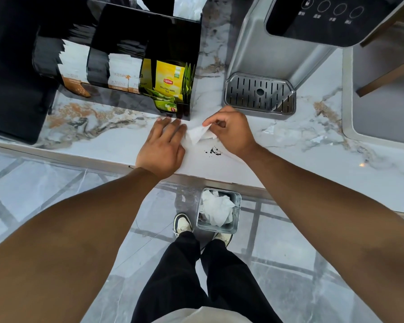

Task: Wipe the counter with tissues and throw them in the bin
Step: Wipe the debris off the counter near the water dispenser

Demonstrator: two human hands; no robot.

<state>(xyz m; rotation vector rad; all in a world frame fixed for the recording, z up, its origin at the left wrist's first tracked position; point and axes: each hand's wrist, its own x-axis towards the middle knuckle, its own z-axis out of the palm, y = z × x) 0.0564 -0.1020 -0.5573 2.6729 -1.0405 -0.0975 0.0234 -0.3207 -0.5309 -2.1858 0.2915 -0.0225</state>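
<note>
On the table (103, 145), the tea box (147, 66) stands left of the water machine (278, 54). The tissue (200, 134) lies between both hands, crumbs (214, 151) just before it. The bin (218, 209) stands on the floor below.

White tissue (200, 134), veined white marble counter (117, 145), yellow tea packets (168, 78).

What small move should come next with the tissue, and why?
Probably sweep the crumpled white tissue, pinched in the right hand, toward the counter edge over the small dark crumbs. They lie on the white marbled counter just on the near side of the tissue, not yet wiped. The left hand rests flat beside it, and the square metal bin stands below.
</note>
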